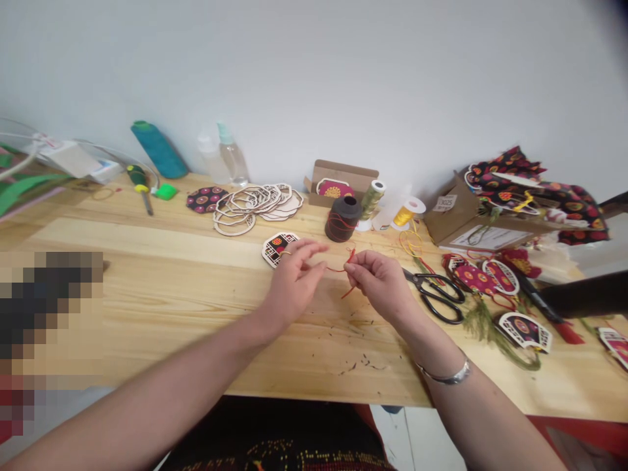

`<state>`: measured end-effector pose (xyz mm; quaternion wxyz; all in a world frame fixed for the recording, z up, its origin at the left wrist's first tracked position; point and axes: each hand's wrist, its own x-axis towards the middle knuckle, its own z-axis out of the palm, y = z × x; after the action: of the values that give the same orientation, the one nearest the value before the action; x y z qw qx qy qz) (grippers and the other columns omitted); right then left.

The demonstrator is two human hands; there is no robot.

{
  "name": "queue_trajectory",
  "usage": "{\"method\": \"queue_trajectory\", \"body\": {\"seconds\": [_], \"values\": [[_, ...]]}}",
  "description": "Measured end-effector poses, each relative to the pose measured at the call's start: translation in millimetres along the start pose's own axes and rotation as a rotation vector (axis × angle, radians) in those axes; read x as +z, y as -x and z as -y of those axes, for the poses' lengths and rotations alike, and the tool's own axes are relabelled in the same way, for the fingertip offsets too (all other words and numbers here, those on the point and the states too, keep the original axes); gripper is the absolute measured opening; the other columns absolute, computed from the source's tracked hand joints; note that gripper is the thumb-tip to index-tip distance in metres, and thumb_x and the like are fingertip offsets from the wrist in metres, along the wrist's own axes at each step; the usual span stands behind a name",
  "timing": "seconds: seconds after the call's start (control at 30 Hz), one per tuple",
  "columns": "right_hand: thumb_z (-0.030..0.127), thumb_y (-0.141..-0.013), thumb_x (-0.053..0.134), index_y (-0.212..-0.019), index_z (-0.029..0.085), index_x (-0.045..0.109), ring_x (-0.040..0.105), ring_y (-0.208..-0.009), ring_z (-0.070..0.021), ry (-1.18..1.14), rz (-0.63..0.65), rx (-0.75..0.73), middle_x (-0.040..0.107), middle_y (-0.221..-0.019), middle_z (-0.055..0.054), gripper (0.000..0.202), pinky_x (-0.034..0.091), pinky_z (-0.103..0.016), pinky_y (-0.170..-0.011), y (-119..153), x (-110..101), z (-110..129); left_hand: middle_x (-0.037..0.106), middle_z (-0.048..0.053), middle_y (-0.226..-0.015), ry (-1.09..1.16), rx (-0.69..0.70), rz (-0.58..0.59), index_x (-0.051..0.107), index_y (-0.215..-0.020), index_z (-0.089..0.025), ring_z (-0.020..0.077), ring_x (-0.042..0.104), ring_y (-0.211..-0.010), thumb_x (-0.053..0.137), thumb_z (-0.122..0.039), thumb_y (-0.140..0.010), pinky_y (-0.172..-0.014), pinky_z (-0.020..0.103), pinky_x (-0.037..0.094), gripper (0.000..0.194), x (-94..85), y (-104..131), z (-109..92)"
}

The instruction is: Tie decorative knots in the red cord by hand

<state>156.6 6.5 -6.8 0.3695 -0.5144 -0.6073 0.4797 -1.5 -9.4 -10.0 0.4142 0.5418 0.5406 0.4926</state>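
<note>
My right hand [375, 275] pinches a thin red cord [336, 270] between thumb and fingertips. A small loop of the cord stands above the pinch, and a short tail hangs below it. From there the cord runs across to the thumb tip of my left hand [297, 275], which appears to hold it lightly while other fingers stretch out. Just behind the left hand, partly covered by it, lies a white-framed ornament with dark patterned fabric [277, 247]. Black-handled scissors [441, 294] lie to the right of my right hand.
Behind the hands stand a dark thread cone [343, 219], a yellow thread spool [406, 212] and a small cardboard box [363, 171]. White cut-out frames [260, 206] lie stacked left of them. A larger box [444, 219] and several finished ornaments [524, 331] occupy the right side.
</note>
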Motion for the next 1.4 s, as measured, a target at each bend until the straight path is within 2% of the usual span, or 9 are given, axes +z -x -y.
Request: {"method": "queue_trajectory", "body": {"seconds": [0.07, 0.13, 0.2, 0.33, 0.43, 0.67, 0.93, 1.13, 1.4], "values": [[0.029, -0.077, 0.055, -0.066, 0.017, 0.052, 0.041, -0.046, -0.0078, 0.012, -0.007, -0.023, 0.051, -0.053, 0.004, 0.016, 0.034, -0.022, -0.048, 0.2, 0.2, -0.7, 0.061, 0.006, -0.098, 0.058, 0.001, -0.032, 0.063, -0.109, -0.018, 0.0128, 0.054, -0.075, 0.057, -0.021, -0.076, -0.064, 0.025, 0.043, 0.034, -0.7, 1.0, 0.3], [0.027, -0.077, 0.055, -0.066, 0.017, 0.053, 0.044, -0.049, -0.0086, 0.052, -0.021, -0.058, 0.052, -0.054, 0.003, 0.015, 0.036, -0.022, -0.050, 0.6, 0.9, -1.5, 0.059, 0.001, -0.069, 0.171, -0.112, 0.093, 0.057, -0.119, -0.017, 0.0099, 0.049, -0.055, 0.053, -0.021, -0.079, -0.054, 0.024, 0.039, 0.040, -0.4, 2.7, -0.2], [0.025, -0.078, 0.055, -0.066, 0.017, 0.054, 0.045, -0.050, -0.0088, 0.100, -0.034, -0.090, 0.053, -0.055, 0.003, 0.014, 0.037, -0.022, -0.052, 1.3, 1.7, -1.7, 0.056, -0.002, -0.058, 0.296, -0.242, 0.241, 0.055, -0.122, -0.016, 0.0092, 0.047, -0.048, 0.052, -0.021, -0.080, -0.047, 0.023, 0.034, 0.043, 1.0, 3.9, -0.5], [0.022, -0.078, 0.054, -0.067, 0.017, 0.056, 0.048, -0.051, -0.0088, 0.124, -0.020, -0.116, 0.054, -0.055, 0.003, 0.012, 0.039, -0.022, -0.053, 2.7, 2.2, -0.1, 0.066, 0.007, -0.077, 0.452, -0.322, 0.346, 0.059, -0.114, -0.011, 0.0118, 0.057, -0.058, 0.056, -0.021, -0.076, -0.049, 0.024, 0.036, 0.039, 4.7, 3.1, 1.6], [0.020, -0.078, 0.055, -0.067, 0.017, 0.058, 0.050, -0.053, -0.0090, 0.138, -0.005, -0.117, 0.057, -0.057, 0.003, 0.012, 0.040, -0.022, -0.055, 3.1, 1.7, 0.5, 0.067, 0.007, -0.077, 0.445, -0.322, 0.361, 0.063, -0.104, -0.011, 0.0142, 0.060, -0.066, 0.058, -0.022, -0.076, -0.055, 0.025, 0.040, 0.031, 5.0, 1.2, 3.5], [0.023, -0.078, 0.057, -0.064, 0.016, 0.058, 0.048, -0.053, -0.0088, 0.162, 0.006, -0.101, 0.056, -0.057, 0.002, 0.016, 0.039, -0.022, -0.054, 1.8, 1.2, -0.3, 0.061, 0.000, -0.063, 0.342, -0.241, 0.380, 0.066, -0.072, -0.013, 0.0079, 0.048, -0.055, 0.056, -0.024, -0.078, -0.053, 0.023, 0.036, 0.016, 3.2, 0.4, 3.4], [0.029, -0.074, 0.061, -0.066, 0.017, 0.055, 0.045, -0.047, -0.0069, 0.008, 0.075, -0.014, 0.053, -0.054, 0.004, 0.016, 0.036, -0.021, -0.047, 1.2, -0.8, 5.3, 0.059, 0.001, -0.058, 0.405, -0.357, 0.392, 0.071, -0.076, -0.012, 0.0072, 0.046, -0.052, 0.066, -0.026, -0.072, -0.048, 0.021, 0.031, 0.015, 0.5, -3.8, 10.0], [0.033, -0.070, 0.066, -0.069, 0.015, 0.057, 0.038, -0.042, -0.0044, -0.150, 0.145, 0.123, 0.053, -0.052, 0.005, 0.020, 0.027, -0.019, -0.039, 0.6, -6.5, 8.1, 0.059, 0.002, -0.058, 0.499, -0.443, 0.410, 0.072, -0.075, -0.012, 0.0064, 0.047, -0.050, 0.073, -0.027, -0.066, -0.044, 0.020, 0.028, 0.018, -0.2, -5.6, 8.1], [0.035, -0.070, 0.070, -0.072, 0.014, 0.057, 0.034, -0.038, -0.0021, -0.360, 0.296, 0.258, 0.052, -0.049, 0.006, 0.024, 0.019, -0.017, -0.037, 0.3, -13.9, 3.1, 0.059, 0.002, -0.058, 0.604, -0.474, 0.506, 0.072, -0.074, -0.012, 0.0056, 0.047, -0.050, 0.075, -0.027, -0.064, -0.045, 0.019, 0.029, 0.018, -1.9, -5.0, 5.1]]}}
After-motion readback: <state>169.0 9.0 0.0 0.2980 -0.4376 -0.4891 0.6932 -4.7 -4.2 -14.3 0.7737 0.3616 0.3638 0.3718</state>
